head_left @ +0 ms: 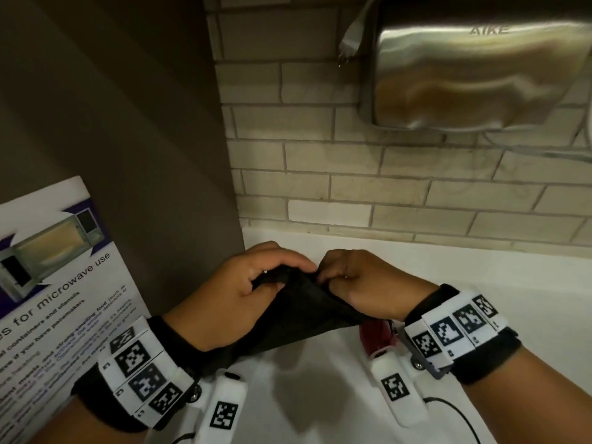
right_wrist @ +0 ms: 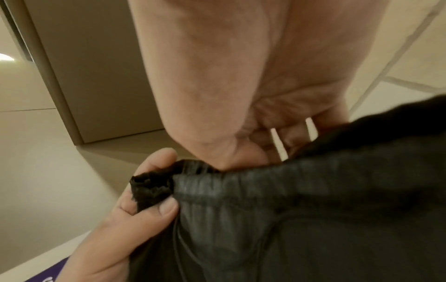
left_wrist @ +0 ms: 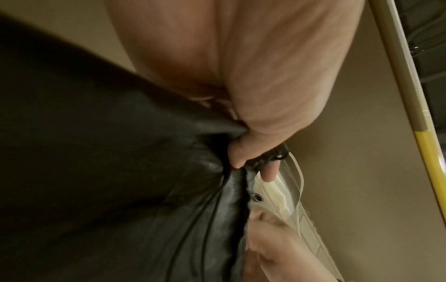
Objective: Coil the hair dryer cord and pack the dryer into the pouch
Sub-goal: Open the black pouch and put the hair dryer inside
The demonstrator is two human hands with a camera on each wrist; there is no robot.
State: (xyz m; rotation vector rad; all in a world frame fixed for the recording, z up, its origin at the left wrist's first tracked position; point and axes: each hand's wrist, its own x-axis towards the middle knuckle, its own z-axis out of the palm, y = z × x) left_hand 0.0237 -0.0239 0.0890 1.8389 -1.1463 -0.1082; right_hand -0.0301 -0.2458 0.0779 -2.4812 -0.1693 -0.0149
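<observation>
White wrist bands printed with black square codes (head_left: 145, 376) sit lowest in the head view. Above them, the left hand (head_left: 237, 296) and right hand (head_left: 362, 283) each pinch the gathered rim of a black drawstring fabric pouch (head_left: 301, 318), whose length slants from the rim down toward the left wrist. What it holds is hidden. Left of the pouch, a poster (head_left: 54, 283) reads "for microwave use"; a steel hand dryer (head_left: 474, 68) above reads "AIKE"

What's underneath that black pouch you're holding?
Under the black pouch, a red object pokes out above the white counter; most of it is covered. Both hands grip the pouch's top edge.
</observation>
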